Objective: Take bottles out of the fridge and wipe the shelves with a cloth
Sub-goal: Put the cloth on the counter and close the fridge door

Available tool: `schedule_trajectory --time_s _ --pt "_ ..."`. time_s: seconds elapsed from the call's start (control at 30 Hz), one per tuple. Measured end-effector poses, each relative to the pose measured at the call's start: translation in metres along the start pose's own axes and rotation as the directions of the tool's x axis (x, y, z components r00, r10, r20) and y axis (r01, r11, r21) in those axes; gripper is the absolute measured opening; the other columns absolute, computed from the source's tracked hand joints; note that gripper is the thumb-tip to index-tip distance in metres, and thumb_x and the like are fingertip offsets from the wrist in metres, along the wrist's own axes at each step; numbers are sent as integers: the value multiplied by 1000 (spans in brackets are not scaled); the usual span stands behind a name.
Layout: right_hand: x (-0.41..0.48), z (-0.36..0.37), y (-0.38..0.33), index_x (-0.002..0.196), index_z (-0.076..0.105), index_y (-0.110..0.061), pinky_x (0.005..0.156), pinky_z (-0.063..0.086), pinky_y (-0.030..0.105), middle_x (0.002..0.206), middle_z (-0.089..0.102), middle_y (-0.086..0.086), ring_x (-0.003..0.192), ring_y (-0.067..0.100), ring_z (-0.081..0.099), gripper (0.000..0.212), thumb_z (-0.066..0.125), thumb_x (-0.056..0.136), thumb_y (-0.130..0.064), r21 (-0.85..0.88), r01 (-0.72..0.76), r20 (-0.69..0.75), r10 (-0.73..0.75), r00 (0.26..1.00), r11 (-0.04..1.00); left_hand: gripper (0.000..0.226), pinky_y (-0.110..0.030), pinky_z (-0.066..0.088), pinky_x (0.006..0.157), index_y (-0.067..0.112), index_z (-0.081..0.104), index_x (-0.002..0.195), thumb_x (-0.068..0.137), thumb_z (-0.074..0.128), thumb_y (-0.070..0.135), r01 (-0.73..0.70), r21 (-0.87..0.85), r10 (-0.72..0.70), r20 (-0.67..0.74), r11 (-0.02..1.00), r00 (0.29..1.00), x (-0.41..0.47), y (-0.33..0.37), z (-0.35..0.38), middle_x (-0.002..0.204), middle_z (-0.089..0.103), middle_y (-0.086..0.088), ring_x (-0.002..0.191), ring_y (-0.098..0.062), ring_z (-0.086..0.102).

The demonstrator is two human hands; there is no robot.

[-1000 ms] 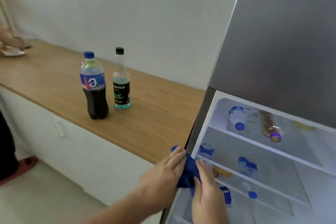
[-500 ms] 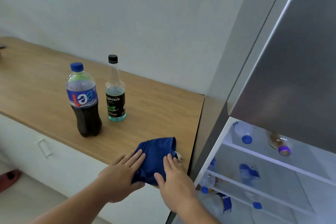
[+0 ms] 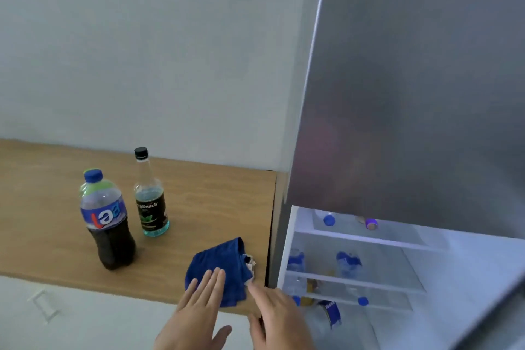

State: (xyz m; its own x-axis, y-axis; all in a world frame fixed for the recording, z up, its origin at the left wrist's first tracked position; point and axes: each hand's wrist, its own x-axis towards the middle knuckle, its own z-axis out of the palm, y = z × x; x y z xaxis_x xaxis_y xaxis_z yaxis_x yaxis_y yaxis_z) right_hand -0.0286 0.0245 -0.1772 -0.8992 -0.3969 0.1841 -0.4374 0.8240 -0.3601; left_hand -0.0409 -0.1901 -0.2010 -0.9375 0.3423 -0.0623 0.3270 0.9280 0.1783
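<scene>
A folded blue cloth [image 3: 224, 264] lies on the wooden counter [image 3: 199, 207] near its front right corner, beside the fridge. My left hand [image 3: 196, 315] is flat with fingers spread, its fingertips resting on the cloth's near edge. My right hand [image 3: 275, 318] hovers open just right of the cloth, holding nothing. A dark cola bottle [image 3: 106, 221] with a blue cap and a clear bottle [image 3: 150, 196] with a black cap and black label stand upright on the counter. Inside the open fridge, several bottles [image 3: 348, 263] with blue caps lie on white shelves [image 3: 355, 239].
The grey fridge door [image 3: 412, 79] of the upper compartment fills the upper right. A white wall runs behind the counter. Below the counter is a white cabinet front with a handle [image 3: 42, 305].
The cloth was held between both hands in front of the fridge, then laid on the counter. Both hands have now loosened and pulled back from it. The view tilted upward.
</scene>
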Motion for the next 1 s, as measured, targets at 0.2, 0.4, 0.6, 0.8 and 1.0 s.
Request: schedule_trajectory --time_s 0.2,0.4,0.6,0.8,1.0 --pt "-54 -80 -5 143 45 -27 115 34 29 144 50 -10 134 9 41 48 46 96 -34 72 -295 -316 302 900 953 79 -12 6 116 16 31 155 95 22 67 -309 -35 307 -55 951 950 11 56 -29 148 49 6 144 0 28" --pt "-202 -178 59 147 43 -19 122 24 35 152 45 -2 143 17 35 51 49 98 -31 -63 -578 -491 479 728 814 81 -14 -8 116 25 -9 156 98 36 59 -475 -39 463 -174 879 869 0 179 -75 158 -12 16 146 -2 -10" --pt "-421 -305 116 154 30 -11 124 17 44 160 32 6 150 25 24 61 33 101 -42 -176 -913 -778 516 358 369 89 -36 -3 124 13 -21 154 93 16 66 -557 52 544 -310 829 780 4 364 -115 161 -27 -2 150 -19 -21" --pt "-561 -343 138 156 18 -5 124 17 45 163 22 14 152 29 17 75 21 100 -55 -192 -980 -787 587 190 59 84 -39 0 125 8 -18 155 98 11 63 -635 94 632 -286 766 720 22 503 -113 165 -19 -10 152 -22 -16" --pt "-562 -337 154 148 41 -4 113 35 45 145 52 18 132 35 50 70 29 99 -54 -241 -967 -778 580 240 78 79 -43 4 125 11 -27 149 100 7 62 -696 97 695 -250 711 674 12 571 -74 163 -22 -8 151 -22 -19"
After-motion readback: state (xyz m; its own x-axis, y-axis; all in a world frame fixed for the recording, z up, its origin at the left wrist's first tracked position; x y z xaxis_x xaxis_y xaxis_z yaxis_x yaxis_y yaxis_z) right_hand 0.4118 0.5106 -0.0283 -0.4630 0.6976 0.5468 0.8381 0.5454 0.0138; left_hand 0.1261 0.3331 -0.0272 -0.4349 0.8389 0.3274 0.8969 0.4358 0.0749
